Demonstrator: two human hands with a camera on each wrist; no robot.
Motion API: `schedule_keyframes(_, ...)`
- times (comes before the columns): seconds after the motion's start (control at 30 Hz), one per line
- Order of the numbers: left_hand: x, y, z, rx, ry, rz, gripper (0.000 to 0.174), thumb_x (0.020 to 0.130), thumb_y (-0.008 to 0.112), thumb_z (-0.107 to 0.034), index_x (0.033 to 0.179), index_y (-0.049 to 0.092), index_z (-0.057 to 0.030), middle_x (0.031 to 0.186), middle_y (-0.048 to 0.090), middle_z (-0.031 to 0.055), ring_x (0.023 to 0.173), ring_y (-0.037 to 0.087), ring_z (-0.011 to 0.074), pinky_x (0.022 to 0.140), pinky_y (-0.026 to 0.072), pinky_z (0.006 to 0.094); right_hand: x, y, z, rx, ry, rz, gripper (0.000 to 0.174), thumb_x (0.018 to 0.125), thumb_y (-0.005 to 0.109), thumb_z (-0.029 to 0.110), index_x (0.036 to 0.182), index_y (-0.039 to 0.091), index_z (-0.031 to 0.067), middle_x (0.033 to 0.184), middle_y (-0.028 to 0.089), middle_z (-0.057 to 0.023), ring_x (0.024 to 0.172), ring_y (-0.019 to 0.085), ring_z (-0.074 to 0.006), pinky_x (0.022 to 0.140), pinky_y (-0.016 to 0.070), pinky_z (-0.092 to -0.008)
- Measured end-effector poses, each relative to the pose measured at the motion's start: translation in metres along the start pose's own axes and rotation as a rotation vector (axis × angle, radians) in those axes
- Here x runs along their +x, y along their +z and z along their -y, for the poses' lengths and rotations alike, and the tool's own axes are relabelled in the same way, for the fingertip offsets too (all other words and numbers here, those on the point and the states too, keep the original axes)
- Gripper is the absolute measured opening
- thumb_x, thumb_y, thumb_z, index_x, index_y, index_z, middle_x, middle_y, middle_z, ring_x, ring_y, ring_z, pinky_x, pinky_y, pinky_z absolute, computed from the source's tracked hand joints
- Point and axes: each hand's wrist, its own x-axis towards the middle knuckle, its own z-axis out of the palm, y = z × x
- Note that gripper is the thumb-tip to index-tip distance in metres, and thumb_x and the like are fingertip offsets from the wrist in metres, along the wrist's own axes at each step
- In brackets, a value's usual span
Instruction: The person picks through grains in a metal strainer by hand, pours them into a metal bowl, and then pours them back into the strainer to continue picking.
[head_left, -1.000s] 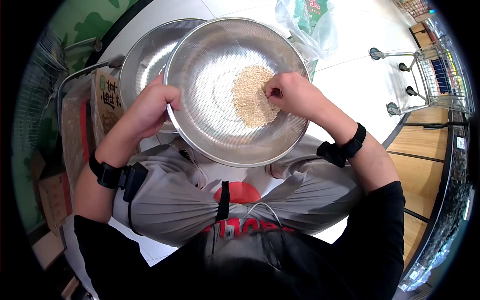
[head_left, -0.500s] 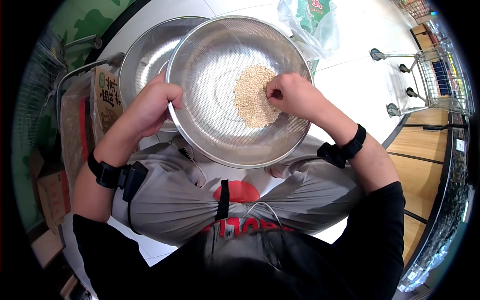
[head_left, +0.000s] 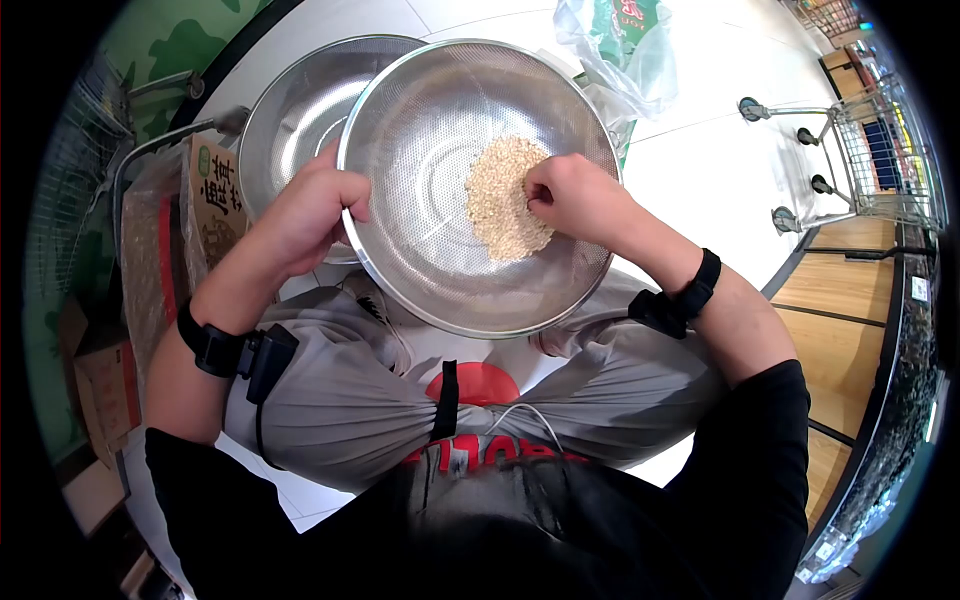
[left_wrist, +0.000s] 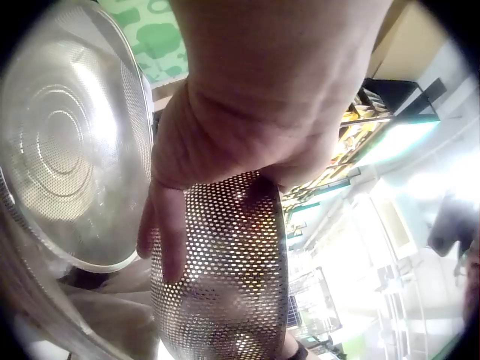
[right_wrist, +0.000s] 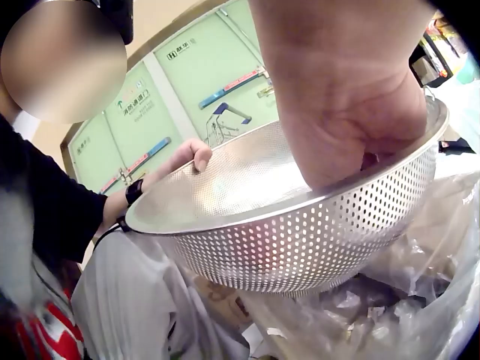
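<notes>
In the head view a large perforated metal colander (head_left: 430, 270) is held up over the lap, with a heap of pale tan grains (head_left: 500, 205) right of its middle. My left hand (head_left: 308, 215) grips its left rim, thumb inside; the left wrist view shows fingers (left_wrist: 173, 232) spread along the perforated outside. My right hand (head_left: 580, 202) reaches over the right rim, fingers curled in at the heap's edge. In the right wrist view the colander wall (right_wrist: 300, 251) hides those fingertips, so I cannot tell if grains are pinched in them.
A second metal colander (head_left: 270, 130) stands behind and left of the held one. Left of it is a cardboard box (head_left: 212, 200) with printed characters. A clear and green plastic bag (head_left: 640, 65) lies ahead on the floor. A wire cart (head_left: 880, 160) stands at far right.
The held colander has shifted slightly, its far rim dipping a little towards the body. The right hand has moved slightly left with its fingers still curled at the grains; the left hand keeps its grip.
</notes>
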Motion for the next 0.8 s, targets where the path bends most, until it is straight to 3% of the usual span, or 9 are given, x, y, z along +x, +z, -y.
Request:
schedule_keyframes(0.37, -0.002, 0.003, 0.001, 0.035, 0.021, -0.004, 0.082, 0.063, 0.052, -0.001, 0.142, 0.031, 0.0008, 0.09, 0.054, 0.0079, 0.067, 0.055, 0.0123, 0.048, 0.0479, 0.023, 0.002, 0.013, -0.005, 0.046, -0.031, -0.017, 0.008, 0.075, 0.061, 0.008, 0.076, 0.064, 0.0003, 0.08, 0.065, -0.0208, 0.077, 0.065, -0.0382, 0.072, 0.0522, -0.0453)
schedule_keyframes(0.77, 0.002, -0.009, 0.005, 0.012, 0.004, -0.007, 0.075, 0.064, 0.052, -0.002, 0.137, 0.038, -0.0001, 0.086, 0.056, 0.0062, 0.061, 0.055, 0.0115, 0.045, 0.0437, 0.0231, -0.004, -0.013, -0.004, 0.046, -0.096, 0.032, 0.009, 0.076, 0.065, 0.003, 0.083, 0.066, -0.0021, 0.078, 0.065, -0.0182, 0.072, 0.065, -0.0334, 0.068, 0.0517, -0.0386)
schedule_keyframes(0.8, 0.002, -0.01, 0.004, 0.017, -0.015, -0.009, 0.073, 0.064, 0.05, 0.001, 0.136, 0.04, 0.0009, 0.094, 0.058, 0.0089, 0.073, 0.058, 0.015, 0.059, 0.0485, 0.0265, -0.004, -0.013, -0.005, 0.025, -0.094, 0.021, 0.009, 0.076, 0.065, 0.003, 0.083, 0.066, -0.0019, 0.079, 0.065, -0.0183, 0.072, 0.065, -0.0334, 0.068, 0.0518, -0.0387)
